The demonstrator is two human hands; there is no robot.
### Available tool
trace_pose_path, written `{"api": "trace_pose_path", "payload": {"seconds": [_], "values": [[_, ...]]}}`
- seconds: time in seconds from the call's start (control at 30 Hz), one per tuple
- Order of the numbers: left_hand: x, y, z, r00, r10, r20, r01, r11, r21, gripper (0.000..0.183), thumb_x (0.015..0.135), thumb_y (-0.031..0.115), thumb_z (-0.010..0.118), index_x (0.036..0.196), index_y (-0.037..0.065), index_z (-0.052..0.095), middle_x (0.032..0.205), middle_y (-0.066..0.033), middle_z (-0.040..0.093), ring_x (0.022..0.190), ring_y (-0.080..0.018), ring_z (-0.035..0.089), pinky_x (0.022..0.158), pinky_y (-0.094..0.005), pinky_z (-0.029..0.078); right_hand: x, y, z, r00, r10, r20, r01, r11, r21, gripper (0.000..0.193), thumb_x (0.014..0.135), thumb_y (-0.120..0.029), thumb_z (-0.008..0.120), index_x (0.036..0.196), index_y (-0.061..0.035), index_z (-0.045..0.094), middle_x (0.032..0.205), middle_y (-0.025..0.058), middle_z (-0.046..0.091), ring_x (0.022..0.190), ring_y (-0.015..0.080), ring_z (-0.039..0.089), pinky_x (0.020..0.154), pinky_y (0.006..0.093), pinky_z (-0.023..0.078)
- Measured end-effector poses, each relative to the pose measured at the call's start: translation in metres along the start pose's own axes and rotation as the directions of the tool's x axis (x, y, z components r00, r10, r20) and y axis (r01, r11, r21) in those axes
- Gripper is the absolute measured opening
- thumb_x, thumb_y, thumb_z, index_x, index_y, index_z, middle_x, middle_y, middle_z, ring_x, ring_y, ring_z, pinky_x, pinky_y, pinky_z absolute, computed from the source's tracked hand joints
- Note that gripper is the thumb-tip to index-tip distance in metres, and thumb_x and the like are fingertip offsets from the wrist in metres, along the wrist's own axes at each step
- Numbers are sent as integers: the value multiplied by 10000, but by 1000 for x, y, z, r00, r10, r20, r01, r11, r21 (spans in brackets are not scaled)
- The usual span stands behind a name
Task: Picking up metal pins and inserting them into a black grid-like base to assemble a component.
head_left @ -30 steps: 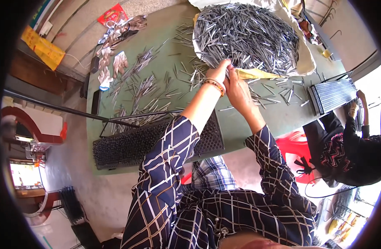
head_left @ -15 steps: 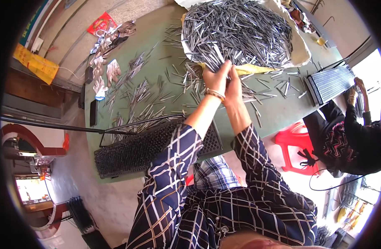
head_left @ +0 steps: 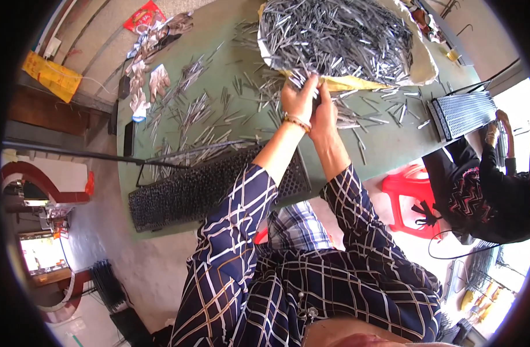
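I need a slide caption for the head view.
Left hand grips thin grey strips, right hand against it, beside a heap.

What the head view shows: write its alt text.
A person's left hand and right hand, close together, hold thin grey strips at the near edge of a heaped pile; more lie scattered across a green table, beside a long black tray.

A navy shirt (head_left: 346, 292) crisscrossed with white and tan lines had matching long sleeves (head_left: 227, 246); a brown beaded bracelet (head_left: 297, 122) circled the left wrist (head_left: 290, 132), and blue-and-white checked legwear (head_left: 298, 228) showed below.
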State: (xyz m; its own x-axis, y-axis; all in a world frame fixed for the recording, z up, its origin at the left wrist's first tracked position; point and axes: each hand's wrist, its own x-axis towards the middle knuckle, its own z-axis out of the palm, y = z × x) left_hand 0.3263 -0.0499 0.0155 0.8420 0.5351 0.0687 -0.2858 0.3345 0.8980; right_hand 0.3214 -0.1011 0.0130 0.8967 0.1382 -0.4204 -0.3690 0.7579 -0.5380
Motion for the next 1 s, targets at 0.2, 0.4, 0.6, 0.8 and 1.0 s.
{"api": "trace_pose_path", "payload": {"seconds": [0.2, 0.4, 0.6, 0.8, 1.0], "values": [[-8, 49, -33, 924, -352, 148, 379, 894, -239, 144, 817, 159, 654, 820, 21, 613, 724, -67, 628, 650, -173, 608, 603, -286, 486, -38, -8, 4, 898, 90, 432, -39, 991, -127, 537, 967, -438, 348, 1276, -6, 424, 1208, 99, 525, 1133, 210, 472, 997, 358, 337], [-100, 111, -63, 709, -501, 496, 629, 768, -124, 195, 838, 195, 633, 925, 32, 571, 772, -61, 606, 700, -161, 615, 619, -287, 501, -63, -20, -23, 620, 536, 573, -425, 843, -329, 717, 928, -571, 276, 1355, 3, 316, 1234, 196, 520, 1100, 280, 537, 938, 398, 446], [-190, 127, -107, 654, -616, 438, 722, 682, -118, 237, 823, 151, 642, 1006, 26, 557, 796, -29, 584, 687, -132, 590, 610, -281, 499, -135, 4, -27, 522, 625, 581, -472, 779, -413, 524, 967, -400, 342, 1231, 34, 471, 1102, 221, 594, 1041, 329, 565, 916, 419, 454], [-237, 120, -157, 676, -617, 404, 691, 721, -56, 220, 812, 125, 655, 984, 32, 553, 803, -18, 573, 665, -109, 586, 567, -254, 504, -178, 31, -53, 548, 651, 525, -170, 701, -692, 474, 940, -330, 472, 1203, 62, 510, 1103, 175, 613, 1027, 240, 574, 883, 352, 476], [-266, 94, -194, 649, -623, 437, 715, 696, -69, 216, 823, 89, 635, 1003, 33, 531, 809, -44, 575, 671, -126, 600, 563, -267, 520, -209, 47, -69, 573, 658, 489, 193, 472, -861, 379, 904, -249, 578, 1165, 26, 568, 1048, 125, 642, 933, 167, 599, 794, 288, 490]]}}
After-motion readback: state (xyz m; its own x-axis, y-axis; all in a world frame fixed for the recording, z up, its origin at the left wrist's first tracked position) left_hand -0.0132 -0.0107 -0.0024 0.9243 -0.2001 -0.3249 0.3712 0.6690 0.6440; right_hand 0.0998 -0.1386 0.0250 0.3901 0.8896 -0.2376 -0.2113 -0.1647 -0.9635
